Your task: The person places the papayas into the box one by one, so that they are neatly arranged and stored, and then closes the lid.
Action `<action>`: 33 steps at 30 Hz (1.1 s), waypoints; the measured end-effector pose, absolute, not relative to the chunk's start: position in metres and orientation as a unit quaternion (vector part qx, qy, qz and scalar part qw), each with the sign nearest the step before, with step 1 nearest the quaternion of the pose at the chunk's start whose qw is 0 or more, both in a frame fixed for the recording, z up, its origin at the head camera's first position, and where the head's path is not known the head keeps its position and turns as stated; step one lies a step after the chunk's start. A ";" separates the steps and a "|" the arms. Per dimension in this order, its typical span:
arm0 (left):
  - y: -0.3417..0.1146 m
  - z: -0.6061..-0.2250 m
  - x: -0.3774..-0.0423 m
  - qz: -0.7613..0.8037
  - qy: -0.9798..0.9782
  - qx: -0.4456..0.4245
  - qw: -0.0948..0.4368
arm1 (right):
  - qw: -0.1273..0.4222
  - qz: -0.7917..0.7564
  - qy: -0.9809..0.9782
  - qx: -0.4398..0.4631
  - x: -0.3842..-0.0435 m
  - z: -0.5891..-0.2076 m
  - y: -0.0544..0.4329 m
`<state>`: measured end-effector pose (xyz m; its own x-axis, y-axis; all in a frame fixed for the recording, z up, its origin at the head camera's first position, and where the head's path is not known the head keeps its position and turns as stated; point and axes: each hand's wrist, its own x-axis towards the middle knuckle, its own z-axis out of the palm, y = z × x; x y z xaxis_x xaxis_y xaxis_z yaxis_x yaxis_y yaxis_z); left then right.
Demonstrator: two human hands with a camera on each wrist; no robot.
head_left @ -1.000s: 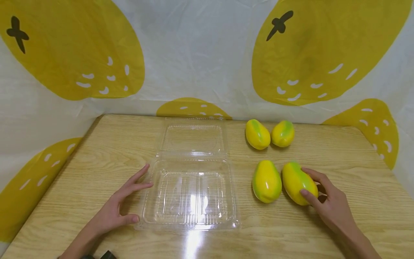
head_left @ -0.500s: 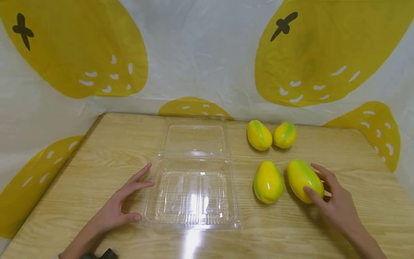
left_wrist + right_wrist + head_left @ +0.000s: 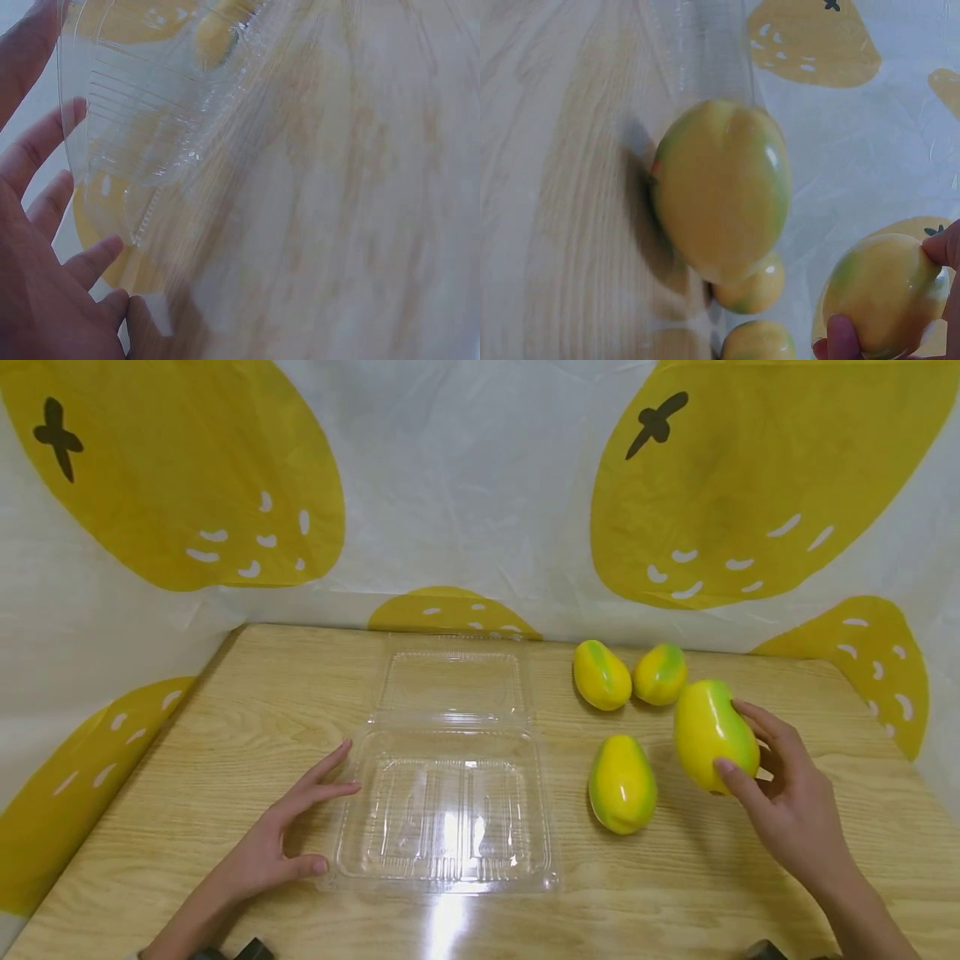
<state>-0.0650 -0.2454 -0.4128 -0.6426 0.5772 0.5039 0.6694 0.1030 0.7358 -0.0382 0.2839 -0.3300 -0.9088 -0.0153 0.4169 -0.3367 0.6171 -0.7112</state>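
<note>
My right hand pinches a glossy yellow-green mango between thumb and fingers, raised above the table with its shadow below. In the right wrist view the held mango is at lower right. A second mango lies on the table to its left, and two more, a left one and a right one, lie farther back. My left hand has its fingers spread and relaxed at the left edge of a clear plastic clamshell box, holding nothing. The box's lid is folded back.
The wooden table runs up to a white cloth with large yellow fruit prints along its back and sides. Dark wrist gear shows at the bottom edge.
My right hand has lifted the mango off the table and moved it slightly right and back, tilting it more upright. The left hand and the box stay in place.
</note>
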 end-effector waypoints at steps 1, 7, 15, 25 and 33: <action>-0.245 -0.413 -0.065 -0.521 -0.741 -0.420 0.044 | 0.190 0.430 -0.876 0.105 -0.039 -0.328 0.281; -0.245 -0.413 -0.065 -0.521 -0.742 -0.419 0.044 | 0.197 0.454 -0.859 0.135 -0.044 -0.317 0.263; -0.244 -0.413 -0.065 -0.523 -0.741 -0.420 0.044 | 0.191 0.484 -0.841 0.147 -0.054 -0.306 0.237; -0.244 -0.412 -0.066 -0.521 -0.739 -0.425 0.049 | 0.175 0.513 -0.817 0.197 -0.063 -0.299 0.208; -0.245 -0.413 -0.066 -0.523 -0.736 -0.427 0.052 | 0.165 0.508 -0.813 0.232 -0.071 -0.297 0.181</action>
<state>-0.0663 -0.2446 -0.4130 -0.6306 0.5738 0.5227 0.6823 0.0888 0.7256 -0.0708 0.1814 -0.2969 -0.8376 -0.2099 0.5044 -0.5454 0.3759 -0.7492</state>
